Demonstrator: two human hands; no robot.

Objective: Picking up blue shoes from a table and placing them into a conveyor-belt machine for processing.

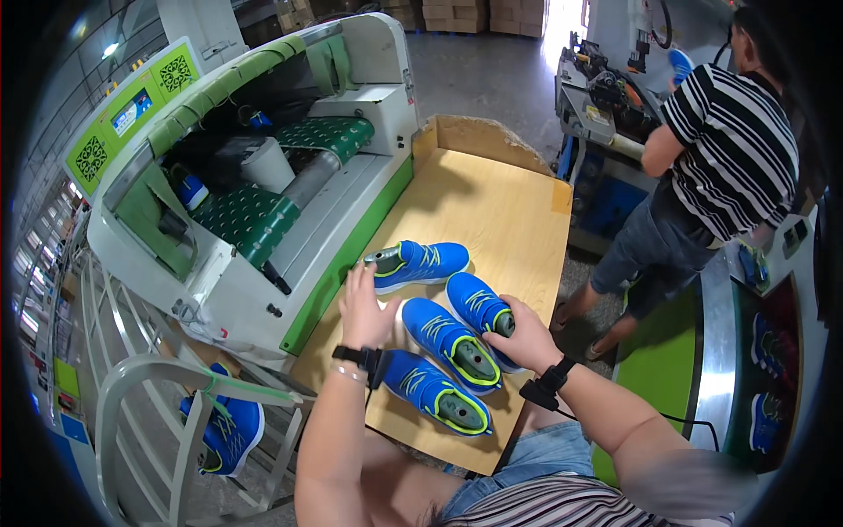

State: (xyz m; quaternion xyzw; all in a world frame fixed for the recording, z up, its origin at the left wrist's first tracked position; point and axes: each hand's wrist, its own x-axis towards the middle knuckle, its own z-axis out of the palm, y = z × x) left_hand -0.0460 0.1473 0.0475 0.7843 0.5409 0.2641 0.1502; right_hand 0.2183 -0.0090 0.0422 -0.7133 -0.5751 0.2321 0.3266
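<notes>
Several blue sports shoes with yellow-green collar edges and laces sit on a wooden board in front of me. My left hand (364,309) is at the heel of the farthest shoe (430,261), its fingers stretched and thumb apart. That shoe lies sideways, toe to the right. My right hand (529,341) grips the heel and collar of the right-hand shoe (474,297), whose toe points away. Between my hands lie a middle shoe (432,327) and a nearer shoe (411,373), with dark green forms showing in their openings.
A white and green conveyor machine (351,189) with blue shoes inside stands left of the wooden board (505,198). Another blue shoe (235,430) hangs at a metal rack (132,369) on the lower left. A co-worker (733,149) stands at a machine on the right, beside a green belt (659,386).
</notes>
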